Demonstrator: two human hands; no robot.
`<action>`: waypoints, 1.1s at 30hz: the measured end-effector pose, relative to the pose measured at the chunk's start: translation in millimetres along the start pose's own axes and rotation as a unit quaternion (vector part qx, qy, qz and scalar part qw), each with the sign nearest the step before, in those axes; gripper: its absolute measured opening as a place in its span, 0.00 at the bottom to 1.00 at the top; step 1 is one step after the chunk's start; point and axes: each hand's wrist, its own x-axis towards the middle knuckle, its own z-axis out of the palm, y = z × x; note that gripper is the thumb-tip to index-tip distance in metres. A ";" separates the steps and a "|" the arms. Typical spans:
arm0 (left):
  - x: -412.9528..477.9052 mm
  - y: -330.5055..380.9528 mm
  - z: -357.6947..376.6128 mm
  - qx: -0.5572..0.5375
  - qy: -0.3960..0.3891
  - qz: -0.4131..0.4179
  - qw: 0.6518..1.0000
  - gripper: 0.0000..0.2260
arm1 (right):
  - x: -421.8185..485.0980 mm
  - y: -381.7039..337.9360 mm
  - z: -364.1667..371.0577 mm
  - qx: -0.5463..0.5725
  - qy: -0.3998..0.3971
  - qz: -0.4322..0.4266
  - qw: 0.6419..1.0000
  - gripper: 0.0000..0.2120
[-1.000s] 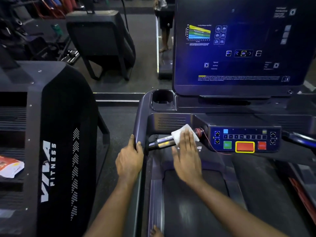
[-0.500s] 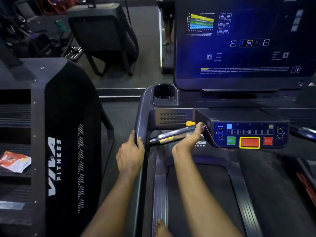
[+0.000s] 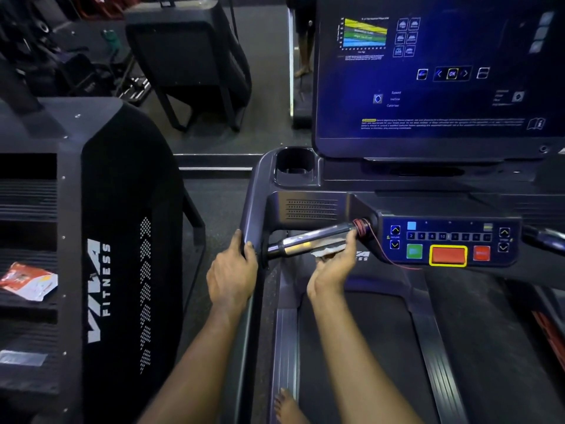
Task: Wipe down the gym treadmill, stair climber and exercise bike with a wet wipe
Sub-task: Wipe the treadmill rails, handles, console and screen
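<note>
treadmill (image 3: 312, 206) seems partly wiped: your right hand (image 3: 333, 267) cups the wet wipe (image 3: 328, 250) under its grip (image 3: 308, 241), left hand (image 3: 232, 273) clasps the rail (image 3: 253, 203), stair climber (image 3: 122, 209) and bike pending.

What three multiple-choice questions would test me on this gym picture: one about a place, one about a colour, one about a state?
1. Where is the wet wipe?
A. In the cup holder.
B. Against the underside of the chrome handle, in the right hand.
C. Lying on the running belt.

2. What colour is the yellow-framed button?
A. Green.
B. Blue.
C. Red.

3. What is the left hand doing?
A. Gripping the side rail.
B. Hanging free.
C. Touching the screen.

Answers:
1 B: the white wipe shows between that hand and the handle.
2 C: red fills the yellow frame.
3 A: it clasps the rail's edge.
</note>
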 end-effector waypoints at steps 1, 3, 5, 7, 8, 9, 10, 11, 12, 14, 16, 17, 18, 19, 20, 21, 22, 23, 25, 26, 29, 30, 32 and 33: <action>-0.7 0.3 -0.1 0.002 0.000 0.001 1.000 0.23 | 5.8 -1.5 3.3 0.019 0.000 -0.007 1.000 0.22; -0.7 0.6 -0.5 0.004 -0.001 0.001 1.000 0.23 | 13.4 -0.5 13.8 0.031 0.013 0.000 0.999 0.23; -0.7 -0.1 -0.4 0.005 0.002 0.001 1.000 0.22 | 8.0 10.9 9.9 0.009 0.005 0.041 0.999 0.25; -0.9 -0.4 -0.1 0.004 0.005 0.002 1.000 0.22 | -3.9 22.6 -8.1 -0.020 -0.028 0.073 0.997 0.25; -0.8 -0.6 0.0 0.001 0.004 0.003 1.000 0.22 | -6.3 22.9 -17.2 -0.022 -0.039 0.071 0.997 0.24; -0.7 -0.6 0.6 -0.001 0.004 0.005 1.000 0.22 | -4.0 20.5 -22.4 -0.014 -0.038 0.054 0.998 0.22; -0.1 -1.2 0.9 -0.002 0.004 0.005 1.000 0.22 | 1.8 17.5 -21.1 -0.001 -0.027 0.039 0.999 0.21; 0.2 -1.4 0.9 0.000 0.001 0.005 1.000 0.22 | 7.0 14.6 -14.7 0.017 -0.013 0.024 0.999 0.22; 0.8 -1.5 0.6 0.001 -0.001 0.005 1.000 0.23 | 10.3 13.8 -4.6 0.024 0.002 0.017 1.000 0.23; 0.0 -1.9 0.3 -0.002 0.002 0.007 1.000 0.23 | 7.5 21.4 7.0 0.009 0.009 0.037 0.999 0.25; -0.6 -1.0 -0.1 -0.006 0.007 0.011 1.000 0.22 | -1.1 32.1 2.3 -0.027 -0.019 0.069 0.997 0.24; -0.5 -0.8 0.1 -0.008 0.007 0.010 1.000 0.22 | -5.2 31.5 -3.4 -0.030 -0.034 0.076 0.996 0.23; 0.5 -0.8 0.7 -0.009 0.008 0.008 1.000 0.22 | -6.6 28.2 -9.4 -0.021 -0.039 0.074 0.996 0.22; 0.8 -1.3 1.5 -0.008 0.009 0.007 1.000 0.22 | -5.1 23.1 -13.9 -0.004 -0.032 0.059 0.998 0.22; 1.1 -1.8 2.0 -0.005 0.008 0.007 1.000 0.22 | 0.5 19.0 -15.7 0.020 -0.015 0.036 0.999 0.23; 1.4 -1.9 2.1 -0.005 0.005 0.007 1.000 0.22 | 5.9 15.0 -12.1 0.042 0.004 0.012 0.999 0.23; 1.7 -1.9 2.3 -0.006 0.003 0.007 1.000 0.22 | 8.8 13.9 -5.7 0.048 0.014 -0.002 0.999 0.24; 1.9 -2.1 2.3 -0.007 0.003 0.006 1.000 0.22 | 9.1 17.5 0.9 0.037 0.015 0.003 0.999 0.24; 1.5 -2.2 2.0 -0.005 0.005 0.006 1.000 0.22 | 0.5 33.4 4.5 -0.003 -0.005 0.056 0.998 0.26; 1.0 -1.6 1.8 -0.005 0.004 0.006 1.000 0.22 | -5.9 39.5 1.3 -0.019 -0.022 0.087 0.996 0.26; 1.4 -1.7 1.7 -0.007 0.003 0.006 1.000 0.22 | -13.1 45.9 -17.4 -0.014 -0.041 0.090 0.995 0.26; 1.3 -1.7 1.7 -0.007 0.002 0.006 1.000 0.22 | -10.3 44.3 -21.4 -0.004 -0.037 0.068 0.997 0.26; 1.5 -2.2 1.5 -0.006 0.000 0.006 1.000 0.23 | -3.4 42.5 -14.7 0.008 -0.032 0.049 0.998 0.26; 1.6 -2.4 1.2 -0.006 -0.001 0.006 1.000 0.23 | -1.0 43.2 -6.6 0.000 -0.030 0.061 0.998 0.26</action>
